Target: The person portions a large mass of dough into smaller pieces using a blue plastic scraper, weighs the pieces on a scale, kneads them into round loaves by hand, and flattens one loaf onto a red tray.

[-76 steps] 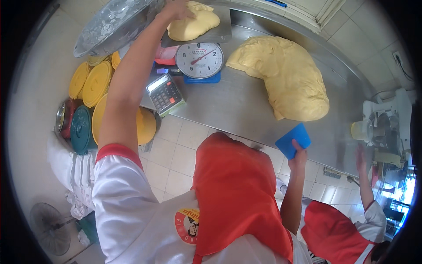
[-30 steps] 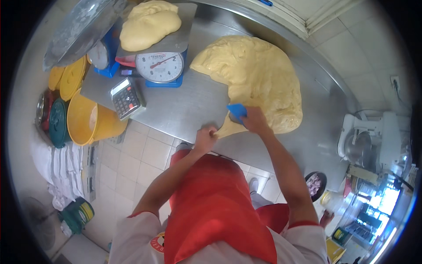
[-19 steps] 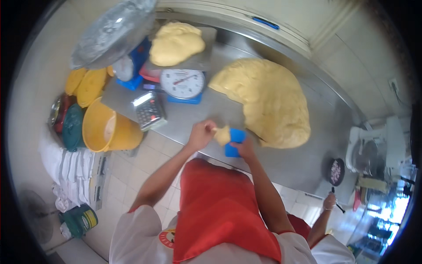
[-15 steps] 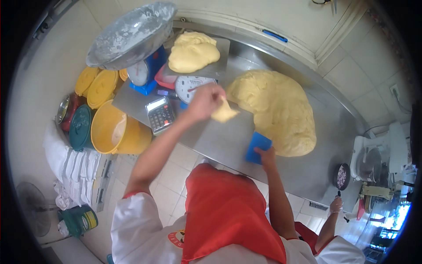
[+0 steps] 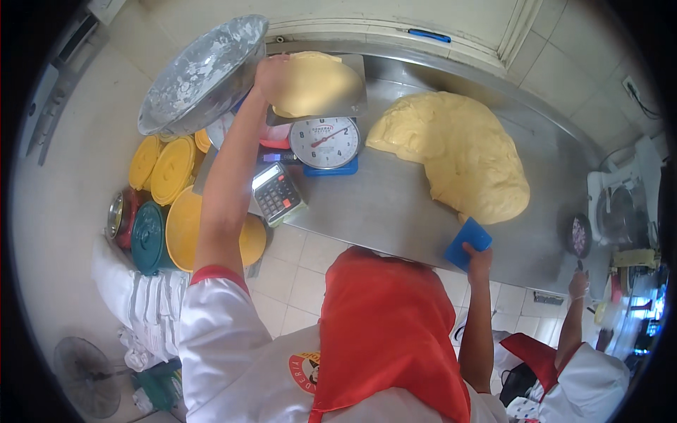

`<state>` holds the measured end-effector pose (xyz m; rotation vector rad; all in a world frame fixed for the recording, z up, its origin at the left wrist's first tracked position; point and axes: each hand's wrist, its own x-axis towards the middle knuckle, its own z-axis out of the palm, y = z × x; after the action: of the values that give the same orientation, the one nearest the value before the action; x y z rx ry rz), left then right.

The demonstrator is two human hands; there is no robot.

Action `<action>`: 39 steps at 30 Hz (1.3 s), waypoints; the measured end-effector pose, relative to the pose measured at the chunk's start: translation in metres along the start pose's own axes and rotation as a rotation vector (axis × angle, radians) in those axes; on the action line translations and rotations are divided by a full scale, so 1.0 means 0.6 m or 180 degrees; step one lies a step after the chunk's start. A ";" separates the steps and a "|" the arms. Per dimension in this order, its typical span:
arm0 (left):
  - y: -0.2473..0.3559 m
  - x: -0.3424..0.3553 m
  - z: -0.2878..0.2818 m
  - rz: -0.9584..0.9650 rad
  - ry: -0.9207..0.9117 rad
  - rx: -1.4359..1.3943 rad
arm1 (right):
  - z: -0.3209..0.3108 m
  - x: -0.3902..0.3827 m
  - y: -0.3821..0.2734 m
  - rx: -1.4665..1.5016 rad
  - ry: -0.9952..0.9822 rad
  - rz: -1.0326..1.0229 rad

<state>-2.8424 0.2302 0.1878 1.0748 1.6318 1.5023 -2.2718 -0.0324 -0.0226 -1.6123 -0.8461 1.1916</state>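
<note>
My left hand (image 5: 272,75) is at the left edge of a yellow dough piece (image 5: 312,83), which rests on the metal platform of a dial scale (image 5: 324,144). Its fingers are partly hidden, so whether they grip any dough cannot be told. My right hand (image 5: 480,265) is closed on a blue dough scraper (image 5: 467,243), held over the front edge of the steel table (image 5: 395,201). Just beyond the scraper lies a large, curved mass of yellow dough (image 5: 476,166).
A floury metal bowl (image 5: 204,77) stands behind my left arm. A calculator (image 5: 276,194) sits at the table's left corner, above yellow buckets (image 5: 182,233). To the right, a co-worker's gloved hand (image 5: 579,283) holds a pan (image 5: 580,236) beside a white mixer (image 5: 624,201).
My left hand has gone up and left to the scale from above the table, where it held a small dough scrap. My right hand and scraper have shifted right, away from the dough's inner edge.
</note>
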 end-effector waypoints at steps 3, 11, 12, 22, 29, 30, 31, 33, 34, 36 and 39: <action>-0.011 0.021 -0.026 0.0192 0.0300 0.0569 | 0.016 -0.017 0.001 -0.0035 -0.0007 0.0077; -0.024 -0.008 -0.009 0.0998 0.1060 0.2102 | 0.021 -0.020 0.012 -0.0283 0.0022 0.0018; -0.031 -0.002 -0.027 0.0993 0.1029 0.1724 | 0.032 -0.026 0.008 -0.0317 0.0027 0.0014; -0.023 -0.031 -0.002 0.0830 0.1292 0.1050 | 0.050 -0.012 -0.017 -0.0467 -0.0281 0.0068; 0.013 -0.116 0.036 0.2104 0.1704 0.2731 | 0.068 0.008 -0.021 -0.1009 -0.0326 0.0034; 0.022 -0.134 0.029 0.2247 0.1562 0.2987 | 0.076 0.010 -0.025 -0.1160 -0.0381 0.0000; 0.028 -0.146 0.026 0.2396 0.1398 0.3235 | 0.079 0.016 -0.024 -0.1144 -0.0405 -0.0002; 0.019 -0.162 -0.004 0.2199 0.1410 0.3154 | 0.085 0.021 -0.021 -0.1190 -0.0460 -0.0034; 0.008 -0.165 -0.014 0.2010 0.1380 0.3006 | 0.087 0.024 -0.021 -0.1175 -0.0467 -0.0054; -0.009 -0.187 -0.043 0.1319 0.1240 0.2168 | 0.098 0.028 -0.025 -0.0992 -0.0506 -0.0305; -0.066 -0.204 -0.079 0.0549 0.1250 0.1312 | 0.123 0.053 -0.026 -0.1035 -0.0610 -0.0501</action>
<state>-2.8358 0.0993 0.1468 1.2153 2.2437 1.6022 -2.3329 0.0220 -0.0253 -1.6663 -1.3211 1.1518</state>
